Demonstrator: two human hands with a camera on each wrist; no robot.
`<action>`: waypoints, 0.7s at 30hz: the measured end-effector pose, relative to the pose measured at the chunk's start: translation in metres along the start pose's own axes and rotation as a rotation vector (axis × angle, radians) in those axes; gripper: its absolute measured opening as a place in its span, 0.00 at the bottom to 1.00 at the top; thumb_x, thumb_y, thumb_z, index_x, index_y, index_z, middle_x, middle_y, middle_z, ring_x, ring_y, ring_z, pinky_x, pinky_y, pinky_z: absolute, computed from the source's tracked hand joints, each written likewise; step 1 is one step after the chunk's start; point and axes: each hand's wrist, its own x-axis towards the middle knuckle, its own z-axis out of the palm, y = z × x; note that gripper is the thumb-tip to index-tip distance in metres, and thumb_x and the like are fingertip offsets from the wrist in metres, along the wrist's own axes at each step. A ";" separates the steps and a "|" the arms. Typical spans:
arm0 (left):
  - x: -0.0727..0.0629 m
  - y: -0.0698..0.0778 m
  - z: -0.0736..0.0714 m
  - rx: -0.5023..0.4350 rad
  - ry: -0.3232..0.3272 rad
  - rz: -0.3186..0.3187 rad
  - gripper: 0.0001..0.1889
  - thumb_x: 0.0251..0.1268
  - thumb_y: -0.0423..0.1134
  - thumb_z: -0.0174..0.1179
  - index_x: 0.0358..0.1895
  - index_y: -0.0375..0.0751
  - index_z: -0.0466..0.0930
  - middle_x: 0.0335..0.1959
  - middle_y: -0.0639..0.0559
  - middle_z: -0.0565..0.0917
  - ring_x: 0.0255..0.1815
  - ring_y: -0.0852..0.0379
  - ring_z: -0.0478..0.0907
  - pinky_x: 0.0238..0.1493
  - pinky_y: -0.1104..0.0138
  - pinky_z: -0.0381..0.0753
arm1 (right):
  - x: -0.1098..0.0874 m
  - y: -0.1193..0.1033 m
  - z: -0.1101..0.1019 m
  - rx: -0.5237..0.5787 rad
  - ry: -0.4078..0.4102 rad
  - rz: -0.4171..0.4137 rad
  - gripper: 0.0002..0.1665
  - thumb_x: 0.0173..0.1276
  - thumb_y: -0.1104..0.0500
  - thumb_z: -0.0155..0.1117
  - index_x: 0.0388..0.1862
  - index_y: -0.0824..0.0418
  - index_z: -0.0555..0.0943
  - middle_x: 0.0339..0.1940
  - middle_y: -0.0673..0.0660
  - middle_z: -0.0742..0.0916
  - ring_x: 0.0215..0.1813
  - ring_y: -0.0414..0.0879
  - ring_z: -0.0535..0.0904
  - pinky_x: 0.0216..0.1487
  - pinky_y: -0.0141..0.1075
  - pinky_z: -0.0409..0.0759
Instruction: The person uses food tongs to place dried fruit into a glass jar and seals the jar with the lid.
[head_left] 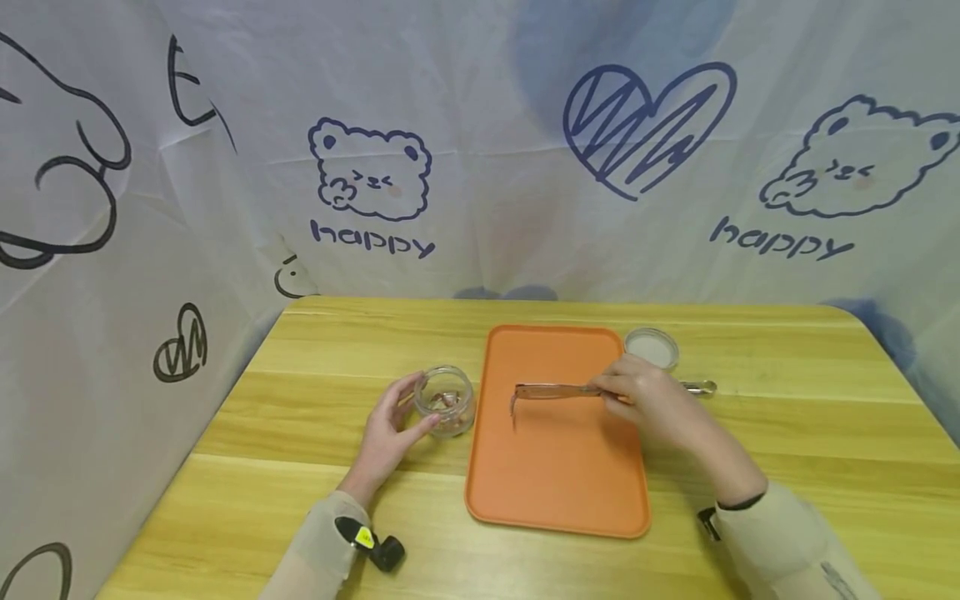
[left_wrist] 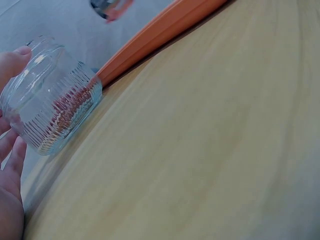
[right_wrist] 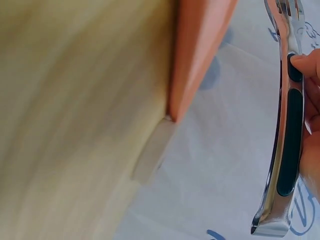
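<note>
My left hand [head_left: 386, 433] grips a ribbed glass jar [head_left: 462, 419] at the tray's left side, thumb at the near side and fingers round the far side. Reddish-brown small pieces lie in the bottom of the jar, seen through the ribbed glass [left_wrist: 75, 112] in the left wrist view. Over the tray, my right hand [head_left: 648, 400] holds metal tongs [head_left: 558, 391] with dark green grip pads and pronged tips. The tongs lie nearly level, tips pointing left toward the jar. A thin, dark curved shape hangs down at their tip; what it is I cannot tell.
An orange tray [head_left: 555, 483] lies on the wood-grain table [head_left: 765, 442]. Beyond its right edge, a round clear lid [head_left: 651, 348] rests on the table. A white cloth with drawings [head_left: 495, 167] hangs behind and along the left side.
</note>
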 end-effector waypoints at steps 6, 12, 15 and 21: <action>0.000 -0.001 0.000 -0.003 0.000 -0.003 0.34 0.58 0.27 0.65 0.67 0.28 0.61 0.66 0.35 0.65 0.67 0.41 0.63 0.69 0.54 0.63 | 0.023 -0.008 -0.001 0.005 0.070 -0.041 0.12 0.50 0.70 0.74 0.36 0.65 0.86 0.32 0.54 0.83 0.33 0.46 0.76 0.26 0.34 0.78; 0.000 -0.002 0.000 -0.006 0.002 -0.004 0.34 0.58 0.27 0.65 0.67 0.28 0.61 0.66 0.35 0.66 0.67 0.41 0.63 0.69 0.55 0.63 | 0.048 -0.022 0.007 0.010 0.147 -0.108 0.12 0.49 0.71 0.74 0.35 0.67 0.85 0.31 0.56 0.84 0.33 0.48 0.76 0.27 0.37 0.77; -0.001 -0.002 0.000 -0.007 0.004 -0.003 0.34 0.58 0.27 0.65 0.67 0.28 0.61 0.67 0.35 0.65 0.67 0.41 0.62 0.69 0.55 0.63 | 0.059 -0.030 0.013 0.007 0.162 -0.118 0.11 0.50 0.71 0.73 0.35 0.66 0.85 0.31 0.56 0.83 0.33 0.48 0.75 0.26 0.34 0.76; 0.000 -0.002 0.000 -0.005 0.004 -0.008 0.34 0.57 0.27 0.65 0.67 0.28 0.61 0.67 0.35 0.65 0.67 0.40 0.63 0.69 0.54 0.63 | 0.071 -0.044 0.024 -0.025 0.123 -0.118 0.10 0.53 0.68 0.73 0.36 0.66 0.86 0.32 0.56 0.83 0.35 0.49 0.77 0.29 0.33 0.79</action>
